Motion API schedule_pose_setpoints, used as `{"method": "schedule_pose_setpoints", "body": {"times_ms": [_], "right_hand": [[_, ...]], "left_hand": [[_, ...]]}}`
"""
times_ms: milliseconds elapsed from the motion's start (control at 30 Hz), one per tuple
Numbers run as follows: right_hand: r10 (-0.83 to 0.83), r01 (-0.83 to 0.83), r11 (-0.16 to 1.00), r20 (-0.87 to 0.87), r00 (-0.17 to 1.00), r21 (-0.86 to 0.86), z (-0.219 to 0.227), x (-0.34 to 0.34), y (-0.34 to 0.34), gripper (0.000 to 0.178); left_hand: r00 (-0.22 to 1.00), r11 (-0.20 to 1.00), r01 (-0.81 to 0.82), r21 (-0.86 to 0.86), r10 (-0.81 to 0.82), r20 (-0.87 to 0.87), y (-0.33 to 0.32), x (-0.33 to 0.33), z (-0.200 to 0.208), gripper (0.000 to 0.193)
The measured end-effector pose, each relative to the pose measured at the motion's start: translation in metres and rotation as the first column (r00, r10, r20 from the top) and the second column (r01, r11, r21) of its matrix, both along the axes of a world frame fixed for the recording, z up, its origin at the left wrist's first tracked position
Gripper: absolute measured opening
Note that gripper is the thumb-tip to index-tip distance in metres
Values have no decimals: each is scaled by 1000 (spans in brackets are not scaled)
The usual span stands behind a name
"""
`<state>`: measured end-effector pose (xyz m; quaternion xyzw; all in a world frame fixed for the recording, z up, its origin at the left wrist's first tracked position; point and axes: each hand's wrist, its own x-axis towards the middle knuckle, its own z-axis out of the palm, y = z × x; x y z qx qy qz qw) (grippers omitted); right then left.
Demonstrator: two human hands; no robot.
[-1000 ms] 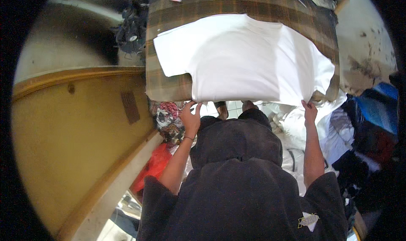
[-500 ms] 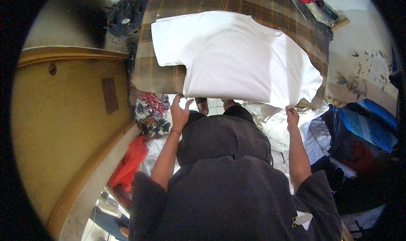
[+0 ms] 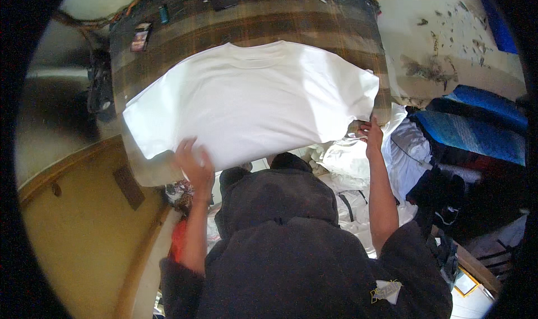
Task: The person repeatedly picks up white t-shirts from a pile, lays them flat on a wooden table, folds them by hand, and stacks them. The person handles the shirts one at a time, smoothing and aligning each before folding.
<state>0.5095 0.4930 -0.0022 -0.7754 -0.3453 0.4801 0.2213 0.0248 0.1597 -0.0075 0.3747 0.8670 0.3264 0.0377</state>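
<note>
White shirt (image 3: 258, 103) seemed liable to crease under uneven tugs; whether left hand (image 3: 195, 165) or right hand (image 3: 372, 137) gripped it, I couldn't tell.

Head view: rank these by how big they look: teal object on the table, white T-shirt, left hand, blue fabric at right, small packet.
Largest to smallest, as they look:
1. White T-shirt
2. Blue fabric
3. Left hand, its edges blurred
4. Small packet
5. Teal object
</note>
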Motion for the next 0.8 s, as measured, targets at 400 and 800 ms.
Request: {"method": "schedule_pose_setpoints", "body": {"times_ms": [400, 800], "right_hand": [[20, -273, 823, 454, 891, 498, 1, -17, 16, 34], [255, -569, 807, 778, 575, 156, -11, 23, 151, 63]], "left_hand": [[930, 883, 220, -414, -319, -185, 135, -13, -11, 65], [960, 928, 156, -339, -223, -169, 231, -76, -28, 65]]}}
